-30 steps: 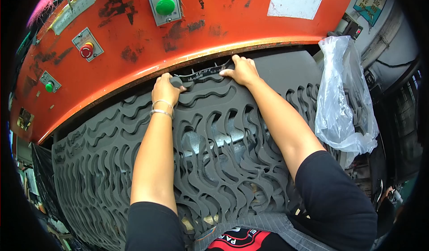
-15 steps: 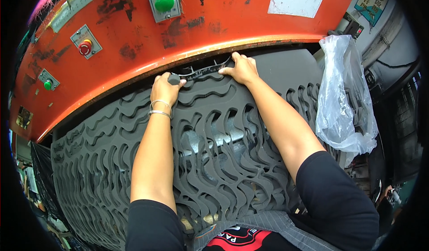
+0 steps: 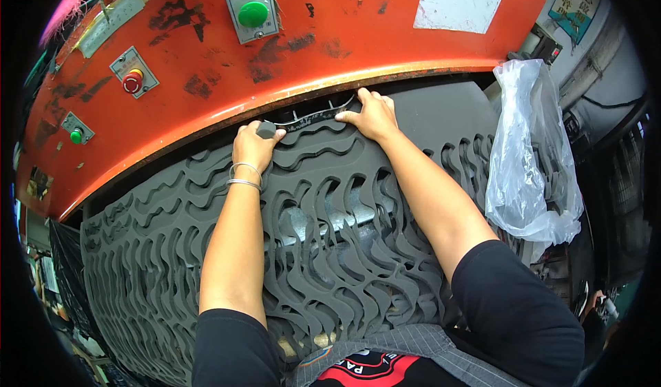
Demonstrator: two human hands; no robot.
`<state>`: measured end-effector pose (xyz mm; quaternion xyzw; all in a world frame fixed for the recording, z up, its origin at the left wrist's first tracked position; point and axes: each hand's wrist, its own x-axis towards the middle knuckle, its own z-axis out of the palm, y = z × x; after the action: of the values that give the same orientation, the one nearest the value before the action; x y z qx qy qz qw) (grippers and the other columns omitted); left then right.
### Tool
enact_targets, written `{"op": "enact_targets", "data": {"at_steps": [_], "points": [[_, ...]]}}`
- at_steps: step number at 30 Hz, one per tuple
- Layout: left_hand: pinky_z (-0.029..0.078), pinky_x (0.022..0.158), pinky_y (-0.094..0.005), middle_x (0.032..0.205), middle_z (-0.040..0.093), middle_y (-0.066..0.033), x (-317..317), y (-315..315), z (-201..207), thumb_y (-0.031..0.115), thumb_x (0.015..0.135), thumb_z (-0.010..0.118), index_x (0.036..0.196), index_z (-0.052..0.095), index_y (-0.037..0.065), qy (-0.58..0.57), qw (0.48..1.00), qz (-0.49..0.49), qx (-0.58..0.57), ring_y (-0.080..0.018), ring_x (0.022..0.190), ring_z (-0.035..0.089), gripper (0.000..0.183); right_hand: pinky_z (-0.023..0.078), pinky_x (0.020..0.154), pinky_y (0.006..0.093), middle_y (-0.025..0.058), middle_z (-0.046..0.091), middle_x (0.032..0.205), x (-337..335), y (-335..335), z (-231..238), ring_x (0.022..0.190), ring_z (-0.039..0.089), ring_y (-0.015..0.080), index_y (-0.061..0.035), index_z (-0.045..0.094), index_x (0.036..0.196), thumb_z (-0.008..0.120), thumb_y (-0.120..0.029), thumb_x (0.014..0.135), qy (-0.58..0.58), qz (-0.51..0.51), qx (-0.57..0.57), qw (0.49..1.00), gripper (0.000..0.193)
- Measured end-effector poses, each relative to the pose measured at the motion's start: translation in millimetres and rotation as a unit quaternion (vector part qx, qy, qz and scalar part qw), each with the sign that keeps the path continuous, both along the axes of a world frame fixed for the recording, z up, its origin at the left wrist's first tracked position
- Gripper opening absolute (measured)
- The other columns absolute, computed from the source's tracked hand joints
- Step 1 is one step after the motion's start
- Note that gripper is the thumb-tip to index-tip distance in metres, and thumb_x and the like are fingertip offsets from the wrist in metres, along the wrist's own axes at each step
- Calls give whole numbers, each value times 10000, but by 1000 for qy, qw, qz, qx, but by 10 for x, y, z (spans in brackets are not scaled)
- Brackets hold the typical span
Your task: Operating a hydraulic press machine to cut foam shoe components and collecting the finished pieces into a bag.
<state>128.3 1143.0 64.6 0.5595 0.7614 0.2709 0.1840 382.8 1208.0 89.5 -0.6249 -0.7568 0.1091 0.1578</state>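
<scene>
A long, wavy cutting die [image 3: 311,118] with a thin metal edge lies across the far part of a dark grey foam sheet [image 3: 441,115], right below the front of an orange machine. My left hand [image 3: 255,146] is closed at the die's left end, and a small dark grey piece [image 3: 266,130] shows between its thumb and fingers. At the die's right end my right hand [image 3: 374,115] grips with thumb in front and fingers over the far side. Wavy slots [image 3: 323,146] are cut through the foam nearer to me.
The orange machine [image 3: 330,22] spans the far side, with a large green button [image 3: 253,14], a red knob [image 3: 133,80] and a smaller green button [image 3: 76,136]. A clear plastic bag [image 3: 527,160] hangs over the sheet's right edge. Black plastic [image 3: 65,256] hangs at left.
The view has shifted slightly, so the machine and foam sit a little lower. Both hands stay on the die, with hardly any movement against the foam.
</scene>
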Motion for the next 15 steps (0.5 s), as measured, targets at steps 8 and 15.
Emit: {"op": "enact_targets", "data": {"at_steps": [8,15], "points": [[493,832,-432,1024,638,-202,-9,27,163,349,731,776,966,646,16,18,999,-15,-30,-373,972,613,428,310,1029,413,226,593,1137,-26,86,5,1156,497,344,-16,582,1134,730,-556,690,-39,6,-20,999,715],[459,607,-253,699,629,-7,-959,-589,927,244,857,713,809,620,76,-362,866,170,302,-95,628,562,197,410,957,412,154,642,1101,356,-133,574,1080,582,310,-26,627,1145,720,-446,767,63,80,14,995,573]]}}
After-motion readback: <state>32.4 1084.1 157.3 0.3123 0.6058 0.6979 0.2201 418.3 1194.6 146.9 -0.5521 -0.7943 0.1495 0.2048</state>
